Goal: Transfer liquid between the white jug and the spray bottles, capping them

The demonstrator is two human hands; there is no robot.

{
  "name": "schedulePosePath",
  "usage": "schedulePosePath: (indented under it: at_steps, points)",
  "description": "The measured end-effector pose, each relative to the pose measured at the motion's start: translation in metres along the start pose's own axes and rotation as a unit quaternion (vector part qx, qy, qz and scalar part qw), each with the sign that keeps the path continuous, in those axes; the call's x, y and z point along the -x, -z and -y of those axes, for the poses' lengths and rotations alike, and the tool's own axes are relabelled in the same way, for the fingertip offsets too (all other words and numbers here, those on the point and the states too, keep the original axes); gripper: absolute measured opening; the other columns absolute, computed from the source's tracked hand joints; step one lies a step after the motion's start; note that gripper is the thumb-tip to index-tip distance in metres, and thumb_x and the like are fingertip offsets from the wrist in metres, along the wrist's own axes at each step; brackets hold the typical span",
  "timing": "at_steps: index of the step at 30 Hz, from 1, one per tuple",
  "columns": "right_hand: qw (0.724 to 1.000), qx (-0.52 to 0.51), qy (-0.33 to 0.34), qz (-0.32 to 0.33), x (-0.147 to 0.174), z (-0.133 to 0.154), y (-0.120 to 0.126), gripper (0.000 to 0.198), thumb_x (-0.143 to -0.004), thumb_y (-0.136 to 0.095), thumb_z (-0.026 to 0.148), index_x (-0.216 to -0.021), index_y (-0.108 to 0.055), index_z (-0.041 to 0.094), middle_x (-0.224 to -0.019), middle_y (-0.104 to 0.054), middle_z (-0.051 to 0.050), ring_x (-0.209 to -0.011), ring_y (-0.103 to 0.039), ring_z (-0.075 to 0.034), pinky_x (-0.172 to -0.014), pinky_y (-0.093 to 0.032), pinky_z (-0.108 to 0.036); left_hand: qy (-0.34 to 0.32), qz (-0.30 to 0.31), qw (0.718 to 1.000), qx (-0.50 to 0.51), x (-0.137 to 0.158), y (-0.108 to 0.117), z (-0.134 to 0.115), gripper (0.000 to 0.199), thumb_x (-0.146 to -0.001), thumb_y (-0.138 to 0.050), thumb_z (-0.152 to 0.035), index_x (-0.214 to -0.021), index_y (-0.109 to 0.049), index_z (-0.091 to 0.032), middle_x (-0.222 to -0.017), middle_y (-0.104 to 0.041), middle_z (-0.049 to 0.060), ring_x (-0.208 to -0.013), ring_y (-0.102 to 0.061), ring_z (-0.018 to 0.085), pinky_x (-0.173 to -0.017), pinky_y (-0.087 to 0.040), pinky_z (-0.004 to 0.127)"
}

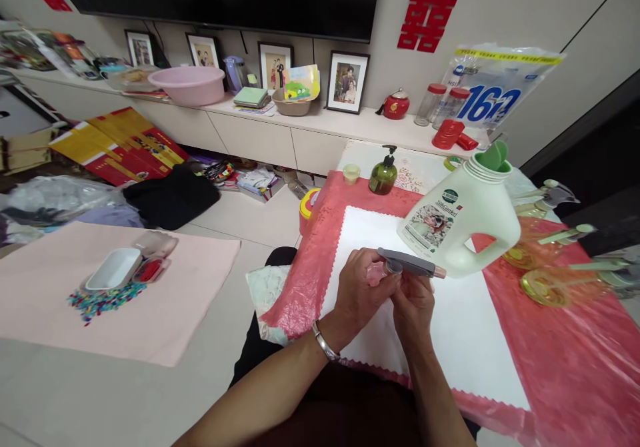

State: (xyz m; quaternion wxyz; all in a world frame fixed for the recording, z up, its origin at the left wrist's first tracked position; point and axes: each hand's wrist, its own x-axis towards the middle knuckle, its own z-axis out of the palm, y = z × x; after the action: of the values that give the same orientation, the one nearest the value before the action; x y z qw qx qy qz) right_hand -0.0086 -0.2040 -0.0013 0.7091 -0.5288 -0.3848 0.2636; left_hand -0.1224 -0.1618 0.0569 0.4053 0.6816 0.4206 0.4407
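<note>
Over the white sheet (450, 340), my two hands are close together. My left hand (357, 290) is wrapped round a small clear pinkish bottle (376, 273) with a grey round end. My right hand (414, 303) is closed beside it, with a long grey pen-like thing (410, 261) that has a pale pinkish tip lying across its fingers. The fingers hide part of both things. Just beyond my right hand stands a large pale green detergent jug (465, 207), uncapped, with a green scoop-like piece (494, 156) in its mouth.
A green pump bottle (383, 175) and a small cup (351, 173) stand at the back of the red-covered table (590, 360). Yellowish spray bottles (545, 287) are at the right. On the left, a pink mat (175, 313) bears a white tray (114, 269) and colourful small pieces (103, 302).
</note>
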Motion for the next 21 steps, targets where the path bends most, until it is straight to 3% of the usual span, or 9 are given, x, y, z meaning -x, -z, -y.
schedulePosePath:
  at_steps: [7, 13, 16, 21]
  points:
    - [0.998, -0.052, 0.002, -0.02, 0.003, -0.0047, -0.0037, 0.041, -0.076, -0.086, 0.035, -0.111, -0.072, 0.018, -0.108, -0.071, -0.009, -0.097, -0.069, -0.021, -0.09, -0.061, -0.038, -0.047, -0.005, 0.999, -0.015, 0.0006, -0.0025, 0.0008, 0.011, -0.083, -0.074, -0.019, -0.092, -0.067, -0.022, -0.096, -0.075, 0.005, -0.094, -0.068, 0.024, -0.085, -0.054, 0.039]
    - [0.998, -0.056, -0.004, -0.009, 0.0033, -0.0062, -0.0004, 0.04, -0.076, -0.086, 0.031, -0.11, -0.071, 0.018, -0.105, -0.07, -0.008, -0.093, -0.069, -0.021, -0.084, -0.062, -0.038, 0.043, -0.012, 0.998, 0.046, 0.0007, -0.0029, 0.0007, 0.038, -0.072, -0.085, -0.019, -0.103, -0.064, -0.023, -0.103, -0.074, 0.004, -0.098, -0.069, 0.025, -0.082, -0.055, 0.038]
    - [0.999, -0.044, -0.002, -0.006, 0.0035, -0.0059, 0.0004, 0.042, -0.077, -0.085, 0.031, -0.114, -0.071, 0.018, -0.109, -0.07, -0.009, -0.098, -0.068, -0.022, -0.088, -0.061, -0.039, 0.051, -0.009, 0.998, 0.045, -0.0003, -0.0026, 0.0001, 0.034, -0.071, -0.087, -0.019, -0.096, -0.064, -0.023, -0.098, -0.074, 0.002, -0.093, -0.068, 0.023, -0.08, -0.054, 0.037]
    - [1.0, -0.009, -0.003, 0.01, 0.0044, -0.0069, 0.0048, 0.043, -0.08, -0.083, 0.037, -0.117, -0.07, 0.017, -0.112, -0.068, -0.011, -0.101, -0.067, -0.024, -0.086, -0.061, -0.039, 0.011, -0.014, 0.999, 0.043, -0.0013, -0.0013, -0.0013, 0.026, -0.075, -0.085, -0.02, -0.092, -0.065, -0.023, -0.094, -0.072, 0.001, -0.089, -0.067, 0.021, -0.079, -0.053, 0.035]
